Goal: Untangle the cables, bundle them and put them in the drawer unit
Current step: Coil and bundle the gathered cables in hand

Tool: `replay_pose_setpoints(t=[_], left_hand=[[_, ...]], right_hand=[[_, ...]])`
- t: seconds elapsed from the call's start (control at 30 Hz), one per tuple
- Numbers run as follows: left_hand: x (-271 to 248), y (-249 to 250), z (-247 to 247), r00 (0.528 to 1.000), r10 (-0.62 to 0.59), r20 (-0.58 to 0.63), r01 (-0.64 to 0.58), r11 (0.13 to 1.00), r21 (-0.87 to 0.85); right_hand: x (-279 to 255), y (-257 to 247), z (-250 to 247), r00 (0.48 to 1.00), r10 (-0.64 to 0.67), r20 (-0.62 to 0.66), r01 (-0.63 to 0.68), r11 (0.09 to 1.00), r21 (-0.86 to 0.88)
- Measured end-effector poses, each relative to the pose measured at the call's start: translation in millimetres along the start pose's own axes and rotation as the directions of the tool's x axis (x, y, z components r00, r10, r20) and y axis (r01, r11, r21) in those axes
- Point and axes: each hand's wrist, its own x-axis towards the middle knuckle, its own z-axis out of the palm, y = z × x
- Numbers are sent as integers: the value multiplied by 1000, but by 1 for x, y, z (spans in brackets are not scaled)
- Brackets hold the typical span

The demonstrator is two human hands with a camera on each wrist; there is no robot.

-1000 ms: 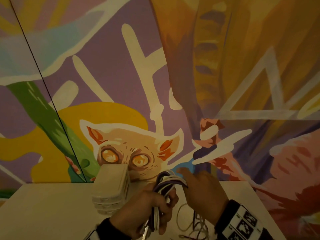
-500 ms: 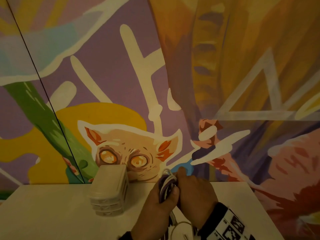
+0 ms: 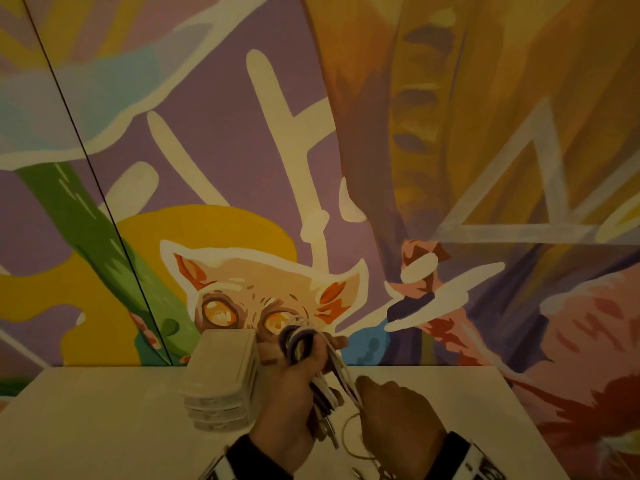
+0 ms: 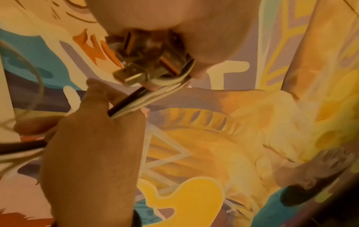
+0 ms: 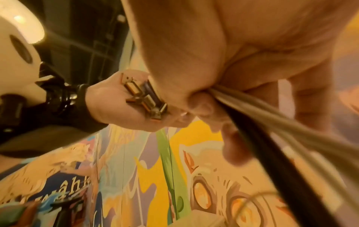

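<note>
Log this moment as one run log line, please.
left hand grips cable bundle | right hand pinches cable strands | drawer unit closed on table

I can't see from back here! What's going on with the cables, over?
Left hand grips the cables, looped, plugs sticking out below. Right hand pinches the loose strands. Drawer unit stands left of the hands, nothing in the way.

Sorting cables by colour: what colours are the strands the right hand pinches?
Several white cables and one black, clearest in the left wrist view.
</note>
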Motion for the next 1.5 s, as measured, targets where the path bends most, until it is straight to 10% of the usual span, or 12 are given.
replay_pose_setpoints(t=[0.23,0.53,0.7,0.9,1.03,1.33,1.5], left_hand=[[-7,-8,6,980,-56,190,24,986,164],[14,20,-19,998,15,57,5,940,-342],[27,18,-41,975,216,-50,-212,975,70],[15,-6,-35,893,162,420,-418,643,642],[-5,-18,-31,787,81,612,-472,717,512],[-23,-17,-23,845,32,535,-384,732,563],[-27,4,-39,913,-159,376,72,969,234]], right_hand=[[2,5,-4,986,-125,108,134,988,-78],[-23,10,9,996,-87,-17,89,986,141],[-43,16,-8,975,-197,-104,215,956,201],[-42,17,-35,799,-525,-294,517,849,-109],[-34,20,-39,726,-532,-435,597,802,15],[-30,20,-26,775,-406,-484,546,816,189],[-22,69,-8,814,-432,-388,447,893,-55]])
